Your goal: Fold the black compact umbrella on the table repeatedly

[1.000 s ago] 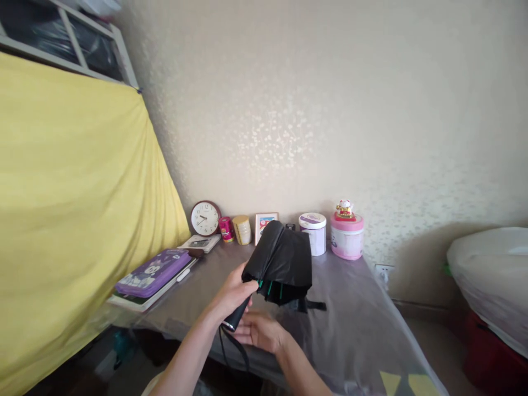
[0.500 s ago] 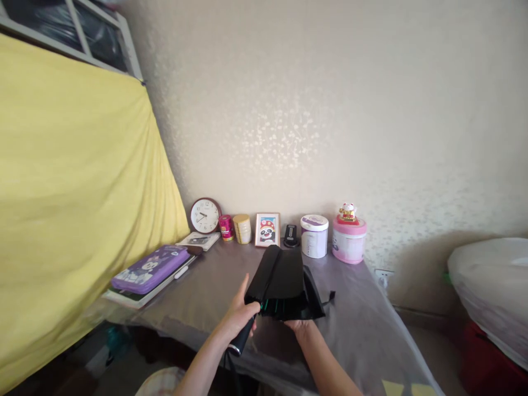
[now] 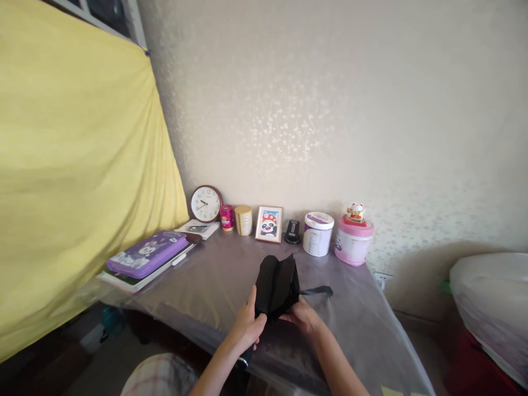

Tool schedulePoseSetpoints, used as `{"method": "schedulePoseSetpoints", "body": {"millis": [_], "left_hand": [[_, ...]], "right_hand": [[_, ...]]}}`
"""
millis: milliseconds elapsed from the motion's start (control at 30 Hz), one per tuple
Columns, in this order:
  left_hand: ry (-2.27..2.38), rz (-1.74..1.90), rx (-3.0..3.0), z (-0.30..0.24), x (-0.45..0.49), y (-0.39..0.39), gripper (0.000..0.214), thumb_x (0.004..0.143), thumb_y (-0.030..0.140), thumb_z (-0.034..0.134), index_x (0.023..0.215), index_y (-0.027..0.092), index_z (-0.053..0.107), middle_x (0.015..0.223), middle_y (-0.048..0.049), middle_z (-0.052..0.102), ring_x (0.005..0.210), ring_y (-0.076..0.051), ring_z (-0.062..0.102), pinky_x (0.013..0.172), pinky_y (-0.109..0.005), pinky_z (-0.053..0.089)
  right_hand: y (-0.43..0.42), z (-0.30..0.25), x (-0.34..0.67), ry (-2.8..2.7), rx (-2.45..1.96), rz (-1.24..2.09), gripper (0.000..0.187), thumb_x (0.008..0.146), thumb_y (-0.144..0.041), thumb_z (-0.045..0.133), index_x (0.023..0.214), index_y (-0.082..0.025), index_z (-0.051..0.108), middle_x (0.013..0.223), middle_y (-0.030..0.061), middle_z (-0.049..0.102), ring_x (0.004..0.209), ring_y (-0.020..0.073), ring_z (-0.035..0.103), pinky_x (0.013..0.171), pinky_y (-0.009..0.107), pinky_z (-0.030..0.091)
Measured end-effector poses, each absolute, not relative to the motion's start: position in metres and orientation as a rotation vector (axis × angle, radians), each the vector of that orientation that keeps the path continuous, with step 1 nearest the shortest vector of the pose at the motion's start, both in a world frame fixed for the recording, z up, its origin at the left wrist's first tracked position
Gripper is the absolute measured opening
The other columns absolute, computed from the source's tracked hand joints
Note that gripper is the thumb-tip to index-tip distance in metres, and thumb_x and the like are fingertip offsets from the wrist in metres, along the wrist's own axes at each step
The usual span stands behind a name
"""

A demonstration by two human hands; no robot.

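A black folding umbrella (image 3: 275, 286) lies collapsed over the grey table (image 3: 363, 324), its canopy gathered into a narrow bundle and its closing strap (image 3: 317, 290) trailing to the right. My left hand (image 3: 248, 325) is wrapped round the umbrella's lower end near the handle. My right hand (image 3: 304, 318) grips the canopy's lower right edge, fingers closed on the fabric.
Along the wall stand a round clock (image 3: 206, 203), a red tin (image 3: 226, 218), a yellow jar (image 3: 243, 220), a framed panda picture (image 3: 269, 224), a white tub (image 3: 318, 234) and a pink tub (image 3: 353, 241). A purple case (image 3: 144, 254) lies at left beside a yellow curtain (image 3: 74, 181).
The umbrella came down from a raised tilt onto the table, and its canopy has been gathered tighter. My right hand moved from under the handle up to the canopy's right edge.
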State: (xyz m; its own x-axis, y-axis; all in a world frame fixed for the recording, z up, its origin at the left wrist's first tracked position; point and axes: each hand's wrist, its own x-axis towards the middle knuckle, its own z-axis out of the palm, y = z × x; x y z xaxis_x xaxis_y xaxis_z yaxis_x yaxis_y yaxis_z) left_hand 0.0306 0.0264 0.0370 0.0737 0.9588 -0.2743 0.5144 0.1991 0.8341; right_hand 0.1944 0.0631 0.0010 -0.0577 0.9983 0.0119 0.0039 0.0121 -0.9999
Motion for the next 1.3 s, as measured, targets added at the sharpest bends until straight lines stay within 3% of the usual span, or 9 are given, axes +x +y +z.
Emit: {"method": "schedulePoseSetpoints", "body": {"millis": [67, 133, 300, 433, 533, 667, 833, 1000, 1300], "left_hand": [[1.6, 0.589, 1.482, 0.035, 0.031, 0.027, 0.079, 0.084, 0.019, 0.041, 0.144, 0.031, -0.008, 0.131, -0.0216, 0.045, 0.033, -0.003, 0.048, 0.033, -0.021, 0.042], [1.612, 0.563, 1.52, 0.035, 0.03, 0.026, 0.08, 0.084, 0.019, 0.042, 0.144, 0.03, -0.01, 0.135, -0.0245, 0.04, 0.031, -0.003, 0.047, 0.032, -0.022, 0.041], [1.57, 0.467, 1.517, 0.038, 0.025, 0.025, 0.078, 0.087, 0.019, 0.035, 0.142, 0.028, -0.019, 0.11, -0.0171, 0.061, 0.032, -0.008, 0.052, 0.033, -0.022, 0.044], [1.546, 0.465, 1.535, 0.036, 0.022, 0.025, 0.076, 0.087, 0.019, 0.032, 0.141, 0.028, -0.02, 0.105, -0.016, 0.063, 0.033, -0.01, 0.054, 0.033, -0.023, 0.044], [1.524, 0.508, 1.555, 0.031, 0.021, 0.025, 0.076, 0.087, 0.02, 0.033, 0.141, 0.027, -0.02, 0.109, -0.017, 0.062, 0.033, -0.009, 0.054, 0.033, -0.022, 0.044], [1.499, 0.525, 1.57, 0.03, 0.02, 0.025, 0.077, 0.088, 0.019, 0.033, 0.141, 0.024, -0.022, 0.097, -0.0128, 0.066, 0.033, -0.01, 0.052, 0.033, -0.021, 0.043], [1.469, 0.513, 1.572, 0.035, 0.018, 0.023, 0.078, 0.087, 0.018, 0.034, 0.141, 0.02, -0.021, 0.088, -0.0099, 0.066, 0.035, -0.01, 0.054, 0.036, -0.02, 0.043], [1.446, 0.534, 1.568, 0.037, 0.016, 0.022, 0.078, 0.086, 0.019, 0.034, 0.142, 0.02, -0.02, 0.087, -0.0101, 0.066, 0.036, -0.013, 0.055, 0.036, -0.023, 0.044], [1.455, 0.536, 1.598, 0.037, 0.014, 0.025, 0.077, 0.084, 0.017, 0.036, 0.145, 0.015, -0.011, 0.097, -0.0146, 0.067, 0.037, -0.012, 0.055, 0.039, -0.023, 0.045]], "right_hand": [[0.053, 0.004, 0.205, -1.252, -1.236, 1.258, 0.019, 0.072, -0.027, 0.051, 0.086, -0.021, 0.061, 0.078, 0.0034, 0.071, 0.072, 0.0195, 0.068, 0.064, 0.035, 0.056], [0.044, 0.007, 0.219, -1.255, -1.296, 1.24, 0.025, 0.068, -0.026, 0.052, 0.089, -0.021, 0.063, 0.083, 0.0034, 0.071, 0.075, 0.0204, 0.068, 0.066, 0.036, 0.056], [0.028, 0.023, 0.248, -1.206, -1.457, 0.899, 0.033, 0.072, -0.037, 0.051, 0.097, -0.019, 0.064, 0.099, 0.0094, 0.068, 0.097, 0.0266, 0.062, 0.087, 0.042, 0.048], [0.016, 0.041, 0.235, -1.239, -1.463, 0.591, 0.046, 0.08, -0.049, 0.048, 0.11, -0.017, 0.06, 0.112, 0.0118, 0.064, 0.105, 0.027, 0.059, 0.094, 0.04, 0.043], [0.009, 0.048, 0.209, -1.246, -1.427, 0.627, 0.061, 0.076, -0.053, 0.055, 0.123, -0.015, 0.052, 0.122, 0.0132, 0.06, 0.112, 0.0275, 0.056, 0.091, 0.037, 0.046], [0.004, 0.04, 0.182, -1.263, -1.454, 0.702, 0.074, 0.074, -0.054, 0.059, 0.133, -0.012, 0.04, 0.125, 0.0139, 0.057, 0.117, 0.0275, 0.052, 0.096, 0.038, 0.043], [0.012, 0.019, 0.17, -1.27, -1.532, 0.602, 0.068, 0.073, -0.048, 0.059, 0.127, -0.009, 0.045, 0.12, 0.0162, 0.059, 0.114, 0.0297, 0.054, 0.092, 0.038, 0.045], [0.027, 0.012, 0.162, -1.384, -1.525, 0.541, 0.041, 0.078, -0.038, 0.049, 0.11, -0.013, 0.056, 0.095, 0.0134, 0.067, 0.083, 0.0283, 0.064, 0.076, 0.04, 0.051], [0.054, 0.031, 0.138, -1.6, -1.356, 0.641, 0.051, 0.078, -0.03, 0.05, 0.125, -0.01, 0.048, 0.09, 0.0088, 0.068, 0.078, 0.0226, 0.064, 0.074, 0.035, 0.052]]}}
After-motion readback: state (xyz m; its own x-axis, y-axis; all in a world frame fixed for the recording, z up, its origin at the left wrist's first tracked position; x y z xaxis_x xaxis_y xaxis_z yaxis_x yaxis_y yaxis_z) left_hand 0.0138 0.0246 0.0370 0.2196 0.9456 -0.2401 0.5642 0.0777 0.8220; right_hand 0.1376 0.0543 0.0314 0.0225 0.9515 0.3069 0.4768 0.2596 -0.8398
